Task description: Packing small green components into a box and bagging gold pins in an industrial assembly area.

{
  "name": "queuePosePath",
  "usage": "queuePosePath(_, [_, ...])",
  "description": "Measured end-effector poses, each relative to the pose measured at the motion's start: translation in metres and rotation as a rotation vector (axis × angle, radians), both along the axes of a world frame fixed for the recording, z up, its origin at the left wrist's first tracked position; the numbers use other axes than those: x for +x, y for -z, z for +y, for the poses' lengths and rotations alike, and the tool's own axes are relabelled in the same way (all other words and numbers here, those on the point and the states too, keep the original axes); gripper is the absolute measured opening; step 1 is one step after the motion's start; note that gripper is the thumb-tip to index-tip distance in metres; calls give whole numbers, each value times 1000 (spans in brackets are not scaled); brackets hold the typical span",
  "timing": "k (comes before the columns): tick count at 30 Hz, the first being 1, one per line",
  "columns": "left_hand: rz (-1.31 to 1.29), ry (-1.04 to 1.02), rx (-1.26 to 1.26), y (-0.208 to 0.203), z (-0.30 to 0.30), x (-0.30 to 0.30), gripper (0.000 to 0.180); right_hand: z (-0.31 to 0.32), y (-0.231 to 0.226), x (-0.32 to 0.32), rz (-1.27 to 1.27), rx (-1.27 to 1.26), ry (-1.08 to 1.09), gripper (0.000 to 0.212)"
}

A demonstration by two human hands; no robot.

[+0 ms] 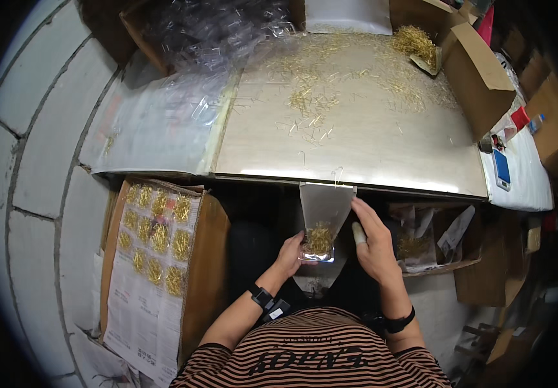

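Observation:
In front of me a grey chute [325, 205] slopes from the table edge down toward my lap. A pile of small gold-coloured wire hooks [318, 240] lies at its lower end, in what looks like a clear plastic box [318, 258]. My left hand [289, 253] grips this box from its left side, fingers partly hidden behind it. My right hand [375, 244] is at the chute's right side, fingers stretched out along its edge and thumb apart, with a white covering on the thumb. A few loose hooks [337, 173] lie at the chute's upper end.
More hooks [308, 100] are scattered over the metal tabletop [356, 145], with a heap [415, 44] at the back right. Clear plastic boxes [221, 32] crowd the far left. At left, a carton [204, 239] carries several hook-filled packs [159, 238]. A blue-and-white device [501, 169] lies right.

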State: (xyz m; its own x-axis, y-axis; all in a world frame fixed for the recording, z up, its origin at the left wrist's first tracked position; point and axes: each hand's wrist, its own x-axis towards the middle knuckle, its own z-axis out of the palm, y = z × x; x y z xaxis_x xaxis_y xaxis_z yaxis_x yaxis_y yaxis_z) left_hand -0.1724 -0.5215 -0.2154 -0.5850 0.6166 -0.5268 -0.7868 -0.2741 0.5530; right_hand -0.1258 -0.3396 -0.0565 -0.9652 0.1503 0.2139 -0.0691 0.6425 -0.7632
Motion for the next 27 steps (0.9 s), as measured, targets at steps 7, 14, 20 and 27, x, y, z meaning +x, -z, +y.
queuePosePath(7, [48,-1,-58,11,-3,2,40,4,35,33,-60,-64,-118,34])
queuePosePath(14, [12,3,-32,12,-8,16,38,-28,81,37,-145,182,-500,53])
queuePosePath(20, [-1,16,17,-6,-25,20,37,-40,69,38,-130,49,-527,46])
queuePosePath(27, [81,34,-35,-49,-28,20,33,-37,48,24,66,20,-204,41])
